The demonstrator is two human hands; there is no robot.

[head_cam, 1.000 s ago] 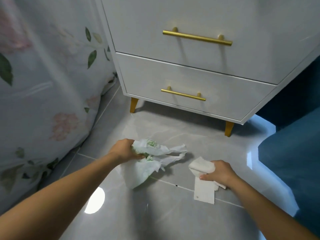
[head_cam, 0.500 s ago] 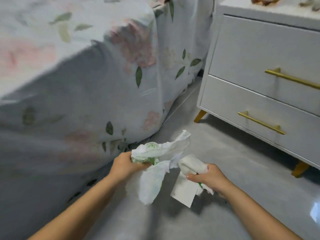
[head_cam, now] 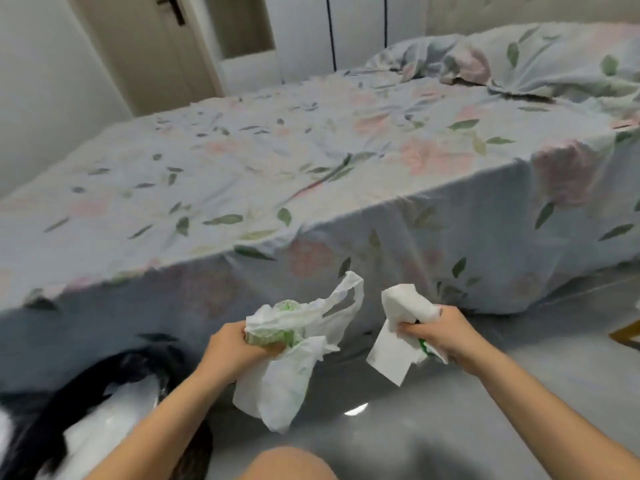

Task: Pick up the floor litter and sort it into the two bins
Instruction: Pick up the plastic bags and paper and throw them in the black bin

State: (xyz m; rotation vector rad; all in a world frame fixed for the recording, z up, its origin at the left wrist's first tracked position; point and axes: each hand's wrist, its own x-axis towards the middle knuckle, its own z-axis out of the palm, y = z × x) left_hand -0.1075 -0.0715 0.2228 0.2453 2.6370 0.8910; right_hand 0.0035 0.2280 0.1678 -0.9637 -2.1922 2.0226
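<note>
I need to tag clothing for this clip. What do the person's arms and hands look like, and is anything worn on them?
Both forearms are bare from the frame's lower edge to the wrists, with no sleeve in view. The left hand and right hand wear no gloves. No watch, bracelet or ring shows, though the frame is somewhat blurred. A bare knee shows at the bottom edge.

Both hands, left (head_cam: 235,344) and right (head_cam: 446,336), clenched, forearms extended.
</note>
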